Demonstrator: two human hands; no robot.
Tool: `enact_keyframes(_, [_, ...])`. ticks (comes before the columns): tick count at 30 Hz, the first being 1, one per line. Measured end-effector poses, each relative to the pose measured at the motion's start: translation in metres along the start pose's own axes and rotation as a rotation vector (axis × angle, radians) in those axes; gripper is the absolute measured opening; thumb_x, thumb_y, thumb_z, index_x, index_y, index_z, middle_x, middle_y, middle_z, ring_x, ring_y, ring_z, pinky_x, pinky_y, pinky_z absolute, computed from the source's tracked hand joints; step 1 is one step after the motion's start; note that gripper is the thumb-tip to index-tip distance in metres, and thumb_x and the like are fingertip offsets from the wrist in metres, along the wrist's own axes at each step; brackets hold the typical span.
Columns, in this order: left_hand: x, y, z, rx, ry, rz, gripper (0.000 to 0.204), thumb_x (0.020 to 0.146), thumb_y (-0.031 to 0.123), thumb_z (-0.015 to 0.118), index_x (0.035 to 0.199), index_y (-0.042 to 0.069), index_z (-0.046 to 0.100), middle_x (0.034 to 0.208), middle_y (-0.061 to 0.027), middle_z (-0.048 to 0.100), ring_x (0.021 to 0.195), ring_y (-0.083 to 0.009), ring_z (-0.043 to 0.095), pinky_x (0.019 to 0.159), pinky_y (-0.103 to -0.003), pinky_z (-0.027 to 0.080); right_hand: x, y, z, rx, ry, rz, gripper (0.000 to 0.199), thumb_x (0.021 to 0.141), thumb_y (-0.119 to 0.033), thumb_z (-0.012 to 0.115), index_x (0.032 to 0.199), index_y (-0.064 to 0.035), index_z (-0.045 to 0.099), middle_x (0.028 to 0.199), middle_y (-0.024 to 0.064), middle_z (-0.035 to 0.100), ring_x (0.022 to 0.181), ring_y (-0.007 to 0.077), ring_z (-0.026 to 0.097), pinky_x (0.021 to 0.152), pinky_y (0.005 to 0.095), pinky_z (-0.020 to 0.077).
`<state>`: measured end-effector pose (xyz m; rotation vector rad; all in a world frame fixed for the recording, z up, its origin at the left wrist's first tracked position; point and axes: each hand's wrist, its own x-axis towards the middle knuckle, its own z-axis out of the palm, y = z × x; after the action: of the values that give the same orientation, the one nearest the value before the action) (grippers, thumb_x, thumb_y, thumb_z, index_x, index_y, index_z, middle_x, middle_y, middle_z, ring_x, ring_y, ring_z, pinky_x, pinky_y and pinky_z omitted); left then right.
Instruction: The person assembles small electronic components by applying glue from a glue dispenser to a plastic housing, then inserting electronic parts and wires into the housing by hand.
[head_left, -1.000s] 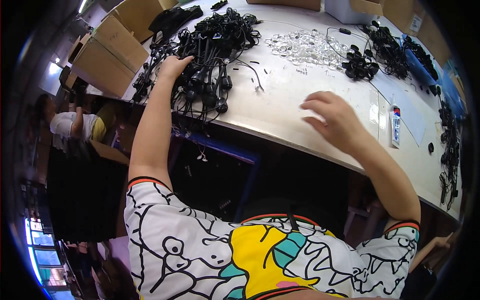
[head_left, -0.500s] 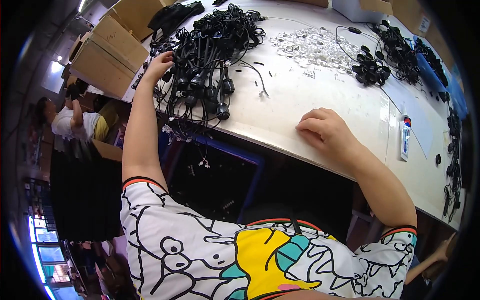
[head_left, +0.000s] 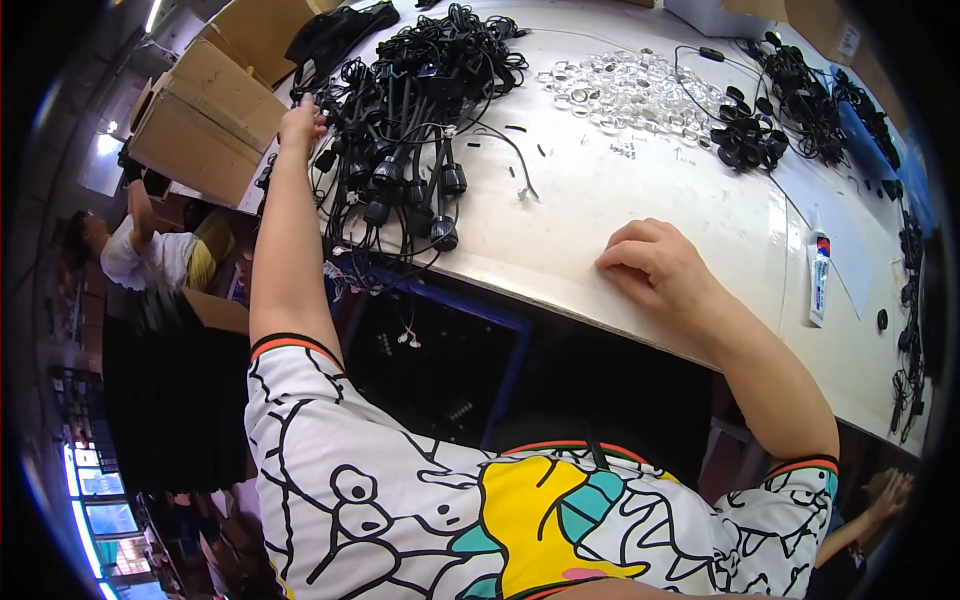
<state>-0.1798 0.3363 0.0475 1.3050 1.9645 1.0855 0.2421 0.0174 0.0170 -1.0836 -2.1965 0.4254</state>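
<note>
A large tangled heap of black cables with round black connectors (head_left: 415,130) lies on the left of the white table (head_left: 560,215), some white-tipped ends hanging over its front edge. My left hand (head_left: 302,123) is at the heap's left side, fingers curled. A dark piece shows just above the fingertips; what they hold is too small to make out. My right hand (head_left: 655,265) rests near the table's front edge, fingers loosely curled together, with nothing visible in them.
Clear round rings (head_left: 635,90) lie scattered at the back, beside black round caps (head_left: 748,135). More black cables (head_left: 800,95) run along the right. A white tube (head_left: 819,280) lies at right. Cardboard boxes (head_left: 205,125) stand at left; another person (head_left: 150,250) is beyond.
My left hand has moved slightly left and away from me, from over the cables to the heap's left edge. My right hand stays at the table's front edge.
</note>
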Motion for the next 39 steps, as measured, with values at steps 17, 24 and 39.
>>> enact_keyframes(17, [-0.036,0.045,-0.021,-0.713,-0.384,0.186,0.015,0.085,0.014,0.052,0.088,0.000,0.054,0.073,-0.0046,0.056,0.057,-0.0077,0.044,0.047,-0.019,0.037,0.002,-0.004,-0.007,0.190,-0.085,0.142,0.006,0.073,-0.003,0.061,0.079,-0.0035,0.061,0.083,0.0086,0.056,0.079,0.0226,0.054,0.070,0.0293,0.0441])
enact_keyframes(24, [-0.049,0.072,-0.026,-0.511,-0.507,0.454,0.019,0.086,0.017,0.051,0.098,0.003,0.055,0.086,-0.0050,0.059,0.062,-0.0064,0.047,0.052,-0.018,0.038,-0.001,-0.001,-0.002,0.185,-0.068,0.156,0.007,0.075,-0.001,0.058,0.082,-0.0018,0.061,0.083,0.0069,0.055,0.077,0.0182,0.053,0.066,0.0255,0.0440])
enact_keyframes(39, [-0.093,0.076,-0.048,-0.741,-0.340,0.563,0.014,0.085,0.011,0.052,0.093,0.002,0.056,0.078,-0.0068,0.058,0.052,-0.0056,0.041,0.041,-0.018,0.029,-0.006,-0.008,0.001,0.139,-0.077,0.113,0.008,0.075,-0.002,0.059,0.082,-0.0033,0.061,0.087,0.0072,0.056,0.079,0.0194,0.054,0.068,0.0270,0.0454])
